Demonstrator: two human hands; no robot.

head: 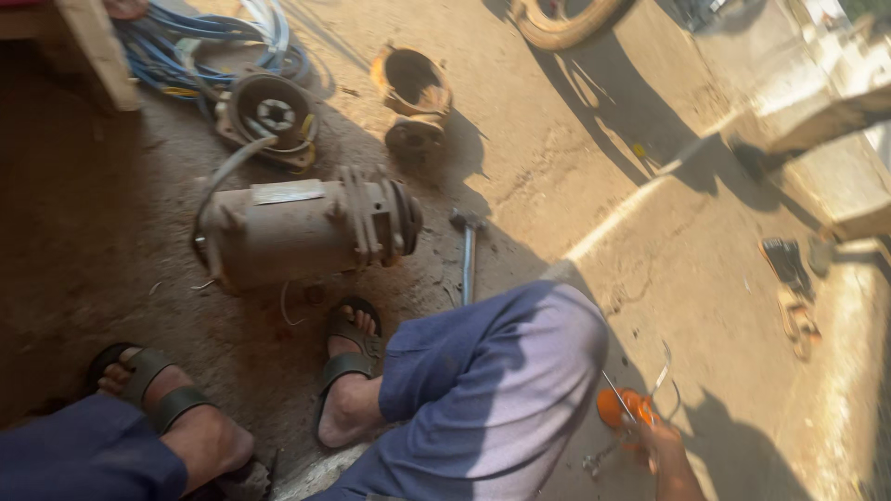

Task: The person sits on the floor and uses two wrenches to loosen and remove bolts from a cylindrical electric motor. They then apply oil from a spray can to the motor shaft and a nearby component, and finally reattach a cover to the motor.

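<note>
- Outdoor concrete ground (575, 158), dusty, half in hard sun and half in shade, with a pale painted line running across it.
- Only the right hand (661, 443) shows, low at the bottom edge beside the knee in blue trousers (501, 371). It's partly hidden, so the fingers are hard to read.
- Its grip looks closed on pliers (624, 408) with orange handles. The metal end is thin and glinting, and I can't make out its shape.
- Left hand isn't visible at all, so can't say anything about its grip.
- The pliers sit just above the ground, right of the knee, well apart from the motor.
- The motor (302, 227) lies on its side in front of the sandalled feet (348, 366), a rusty brown cylinder with a pale label on top.
- A hammer (467, 246) lies just right of the motor.
- Behind it are a round housing (271, 113), blue cables (200, 46) and a rusty casing (413, 88).
- The top edge cuts off a tyre (557, 19).
</note>
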